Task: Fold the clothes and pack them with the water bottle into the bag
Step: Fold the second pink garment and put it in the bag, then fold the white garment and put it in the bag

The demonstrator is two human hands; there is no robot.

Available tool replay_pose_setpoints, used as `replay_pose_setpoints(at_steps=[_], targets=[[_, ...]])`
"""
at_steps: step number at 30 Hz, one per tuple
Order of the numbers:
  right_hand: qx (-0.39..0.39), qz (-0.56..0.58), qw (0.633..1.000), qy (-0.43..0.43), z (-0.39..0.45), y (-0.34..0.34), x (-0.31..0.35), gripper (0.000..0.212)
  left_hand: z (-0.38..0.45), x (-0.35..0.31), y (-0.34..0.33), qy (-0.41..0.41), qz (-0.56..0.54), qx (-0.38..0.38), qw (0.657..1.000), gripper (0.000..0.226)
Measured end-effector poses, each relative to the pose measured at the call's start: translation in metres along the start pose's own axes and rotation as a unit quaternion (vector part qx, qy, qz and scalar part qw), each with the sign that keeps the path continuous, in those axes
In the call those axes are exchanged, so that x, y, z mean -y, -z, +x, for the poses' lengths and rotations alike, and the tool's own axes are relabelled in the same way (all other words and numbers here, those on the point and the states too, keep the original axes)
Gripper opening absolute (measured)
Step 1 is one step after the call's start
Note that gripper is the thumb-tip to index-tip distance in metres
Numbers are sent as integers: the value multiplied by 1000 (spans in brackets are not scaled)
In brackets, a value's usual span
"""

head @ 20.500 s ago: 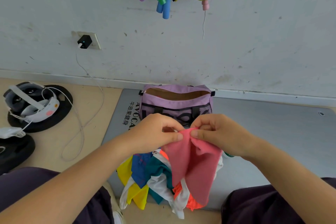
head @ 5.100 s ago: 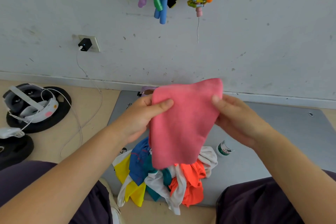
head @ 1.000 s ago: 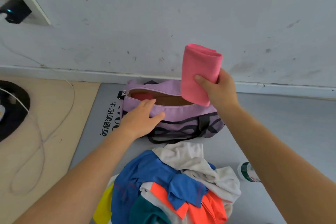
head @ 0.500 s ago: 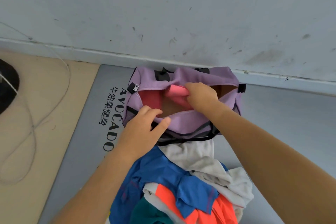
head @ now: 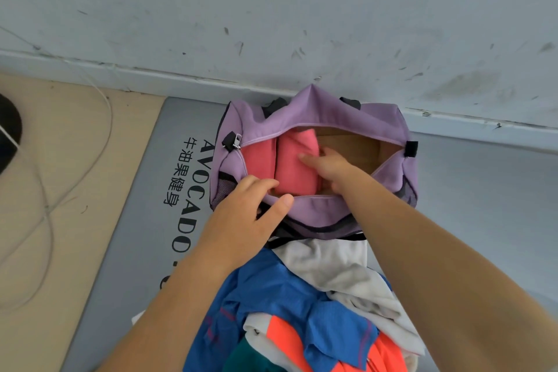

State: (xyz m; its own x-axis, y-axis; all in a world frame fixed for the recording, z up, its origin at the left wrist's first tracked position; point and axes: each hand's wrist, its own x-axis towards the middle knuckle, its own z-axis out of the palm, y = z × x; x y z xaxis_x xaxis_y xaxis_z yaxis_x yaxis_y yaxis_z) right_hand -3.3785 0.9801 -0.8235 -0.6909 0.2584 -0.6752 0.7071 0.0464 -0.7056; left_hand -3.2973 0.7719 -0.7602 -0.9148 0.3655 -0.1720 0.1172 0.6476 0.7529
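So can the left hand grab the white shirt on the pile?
Probably yes. The left hand holds the near edge of the purple bag, and the white shirt lies just behind it on top of the clothes pile, uncovered. It would have to let go of the bag first.

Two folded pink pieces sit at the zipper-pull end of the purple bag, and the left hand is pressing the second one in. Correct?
Not quite: the head view shows the right hand on the second pink piece; the left hand holds the bag at its near rim.
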Motion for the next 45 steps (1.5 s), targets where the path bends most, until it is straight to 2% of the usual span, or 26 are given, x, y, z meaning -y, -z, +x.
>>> replay_pose_setpoints(at_steps=[1, 3, 5, 8, 10, 12, 15, 18, 20, 22, 23, 25, 27, 28, 29, 31, 34, 37, 39, 41, 42, 45], targets=[[-9, -1, 1000, -13, 2, 0, -3, 61, 0, 0, 0, -1, -2, 2, 1000, 66], [-37, 18, 999, -1, 5, -1, -6, 48, 0, 0, 1, -1, -7, 4, 1000, 66], [4, 51, 999, 15, 6, -3, -5, 33, 0, 1, 0, 1, -9, 3, 1000, 67], [34, 59, 998, 13, 2, -1, 0, 41, 0, 1, 0, 3, -8, -3, 1000, 67], [19, 22, 999, 21, -6, 3, 5, 50, 0, -1, 0, 5, -4, -3, 1000, 67], [-4, -56, 996, 66, -23, 8, 11, 49, 0, -4, 1, 9, 7, 2, 1000, 67], [-38, -80, 986, 142, -69, 18, 11, 31, -3, -11, 3, 5, 37, -2, 999, 61], [-23, -26, 984, 177, -130, 31, -7, 11, -13, -28, 1, -18, 70, -68, 995, 48], [-14, -1, 985, 171, -165, 36, -25, 10, -23, -44, -2, -28, 63, -130, 989, 40], [-32, -7, 986, 162, -188, 35, -49, 13, -35, -55, -6, -23, 52, -144, 988, 30], [-43, -30, 986, 160, -193, 34, -63, 14, -41, -58, -10, -14, 48, -128, 990, 23], [-42, -184, 970, 151, -201, 31, -92, 2, -56, -57, -18, 23, 47, -68, 996, 17], [-14, -389, 912, 128, -205, 29, -118, 27, -73, -52, -24, 70, 52, 7, 996, 17], [-3, -433, 894, 111, -207, 28, -127, 30, -82, -49, -25, 90, 52, 35, 994, 17], [1, -442, 891, 100, -211, 28, -132, 26, -91, -47, -25, 107, 49, 52, 992, 18], [9, -409, 907, 98, -221, 32, -133, 16, -107, -46, -23, 132, 35, 64, 988, 18], [16, -318, 937, 144, -244, 47, -117, 9, -124, -56, -16, 144, -5, 57, 988, 12], [63, -226, 959, 161, -279, 65, -82, 9, -137, -80, -5, 89, -37, 62, 993, 32], [108, -182, 961, 178, -307, 76, -52, 14, -143, -107, 5, 27, -68, 56, 996, 39], [150, -128, 957, 213, -338, 87, -20, 15, -146, -137, 18, -31, -95, 36, 994, 30], [161, -111, 953, 230, -354, 92, -5, 14, -147, -152, 27, -41, -112, 35, 992, 25], [155, -109, 946, 264, -396, 107, 33, 10, -153, -190, 61, -23, -155, 54, 986, 34]])
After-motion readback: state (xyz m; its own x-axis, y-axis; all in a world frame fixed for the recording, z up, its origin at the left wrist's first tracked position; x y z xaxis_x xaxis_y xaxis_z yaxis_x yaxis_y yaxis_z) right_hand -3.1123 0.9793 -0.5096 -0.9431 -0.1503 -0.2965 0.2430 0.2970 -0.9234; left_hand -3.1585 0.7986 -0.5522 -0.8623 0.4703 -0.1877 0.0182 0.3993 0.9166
